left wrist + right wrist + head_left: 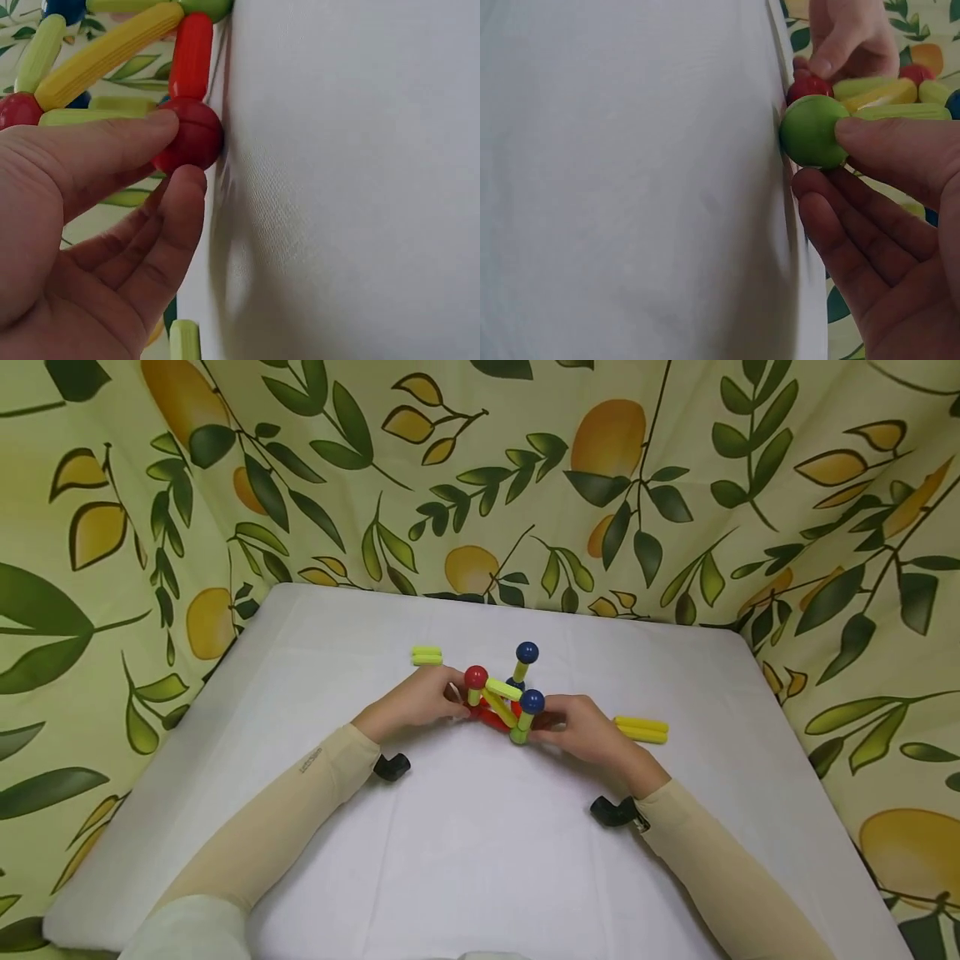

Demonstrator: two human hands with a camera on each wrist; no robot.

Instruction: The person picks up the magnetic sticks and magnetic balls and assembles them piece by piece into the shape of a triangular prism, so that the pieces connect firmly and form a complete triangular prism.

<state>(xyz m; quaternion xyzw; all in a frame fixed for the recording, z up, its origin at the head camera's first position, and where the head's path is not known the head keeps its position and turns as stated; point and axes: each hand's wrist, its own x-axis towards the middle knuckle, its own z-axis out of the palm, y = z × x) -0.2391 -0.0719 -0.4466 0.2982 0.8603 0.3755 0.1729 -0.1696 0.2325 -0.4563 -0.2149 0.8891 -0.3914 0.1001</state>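
Note:
Between both hands on the white table stands a frame of colored balls and rods. My left hand [429,697] pinches a low red ball [196,136] at its left corner, thumb on top and fingertips beneath. At the near right corner my right hand [583,728] pinches a green ball [812,132] between thumb and fingers. A red rod [191,56] links these two balls along the bottom. Above, an upper red ball [476,677] and a blue ball [532,701] are joined by a light green rod [505,689]. A yellow rod [498,707] slants down to the green ball. Another blue ball [527,652] tops an upright rod behind.
Two short light green rods [427,656] lie behind my left hand. Longer yellow rods [641,729] lie side by side to the right of my right hand. Black angled pieces [392,767] show by each wrist. A leaf-and-fruit patterned curtain [480,485] hangs around the white tabletop [480,852].

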